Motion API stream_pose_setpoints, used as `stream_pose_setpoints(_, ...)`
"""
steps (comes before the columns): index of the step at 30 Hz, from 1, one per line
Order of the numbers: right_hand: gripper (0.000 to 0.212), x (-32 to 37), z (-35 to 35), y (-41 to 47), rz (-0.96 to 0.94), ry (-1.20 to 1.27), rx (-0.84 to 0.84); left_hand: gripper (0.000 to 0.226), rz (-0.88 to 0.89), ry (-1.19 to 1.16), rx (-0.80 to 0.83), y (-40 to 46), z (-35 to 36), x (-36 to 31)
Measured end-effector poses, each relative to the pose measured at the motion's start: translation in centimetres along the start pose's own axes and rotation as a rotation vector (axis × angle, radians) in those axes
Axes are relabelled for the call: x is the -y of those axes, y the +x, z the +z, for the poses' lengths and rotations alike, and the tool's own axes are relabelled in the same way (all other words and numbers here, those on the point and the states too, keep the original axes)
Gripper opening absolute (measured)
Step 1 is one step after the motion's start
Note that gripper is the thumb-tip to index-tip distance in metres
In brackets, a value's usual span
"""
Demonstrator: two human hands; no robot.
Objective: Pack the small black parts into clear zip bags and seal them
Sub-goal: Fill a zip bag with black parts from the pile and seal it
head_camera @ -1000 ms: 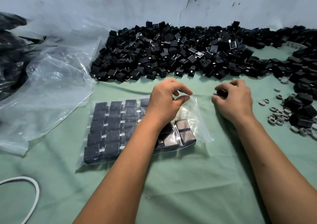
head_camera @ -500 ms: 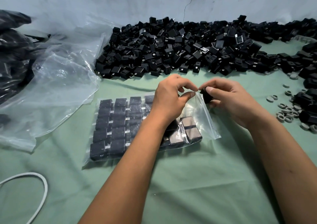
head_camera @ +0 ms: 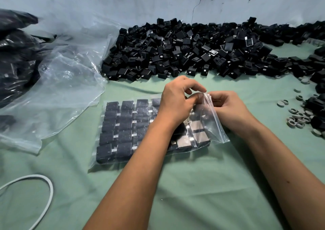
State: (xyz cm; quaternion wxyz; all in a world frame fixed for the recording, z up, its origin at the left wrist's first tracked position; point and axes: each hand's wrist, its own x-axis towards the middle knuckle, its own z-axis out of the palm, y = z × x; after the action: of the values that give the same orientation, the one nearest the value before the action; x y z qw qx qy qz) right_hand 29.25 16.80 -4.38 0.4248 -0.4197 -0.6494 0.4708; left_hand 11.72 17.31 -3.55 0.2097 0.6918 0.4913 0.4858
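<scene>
In the middle, the left hand (head_camera: pixel 177 101) pinches the zip bag (head_camera: pixel 133 131) mouth open; the right hand's (head_camera: pixel 228 106) curled fingers push inside, contents hidden.

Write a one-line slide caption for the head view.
Both hands, left and right, work the open end of a clear zip bag packed with rows of black parts, loose pile behind.

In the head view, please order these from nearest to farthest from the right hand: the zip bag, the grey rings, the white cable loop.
From the right hand:
1. zip bag, touching it, at its open end.
2. grey rings, to its right on the cloth.
3. white cable loop, far left, near the bottom corner.
</scene>
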Motion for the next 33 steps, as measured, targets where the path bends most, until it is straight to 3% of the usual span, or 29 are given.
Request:
stream_pose_setpoints(4, 0.012, 0.0, 0.6, 0.1, -0.025, -0.084, -0.047, 0.021, -0.006, 0.000, 0.008, 0.0, 0.1, 0.0)
stream_pose_setpoints(14, 0.008, 0.3, 1.0, 0.1, -0.031, -0.206, 0.044, 0.019, -0.006, 0.004, 0.004, -0.1, 0.2, 0.0)
stream_pose_setpoints(21, 0.028, 0.2, 1.2, -0.1, -0.048, -0.209, 0.062, 0.018, -0.005, 0.012, 0.010, -0.1, 0.1, -0.1)
stream_pose_setpoints(24, 0.037, 0.1, 1.2, 0.0, -0.059, -0.207, 0.005, 0.019, -0.003, 0.029, 0.020, -0.1, 0.2, -0.2)
stream_pose_setpoints(27, 0.023, -0.1, 0.8, 0.2, -0.056, -0.233, -0.055, 0.018, -0.001, 0.037, 0.025, 0.0, 0.1, -0.2)
stream_pose_setpoints(30, 0.008, -0.7, -0.3, 1.3, -0.004, -0.273, -0.269, 0.017, -0.009, 0.001, 0.026, -0.1, -0.1, -0.1)
stream_pose_setpoints(33, 0.013, -1.0, -1.3, 3.5, 0.091, -0.419, -0.468, 0.015, -0.029, -0.014, 0.035, -0.1, -0.1, -0.1)
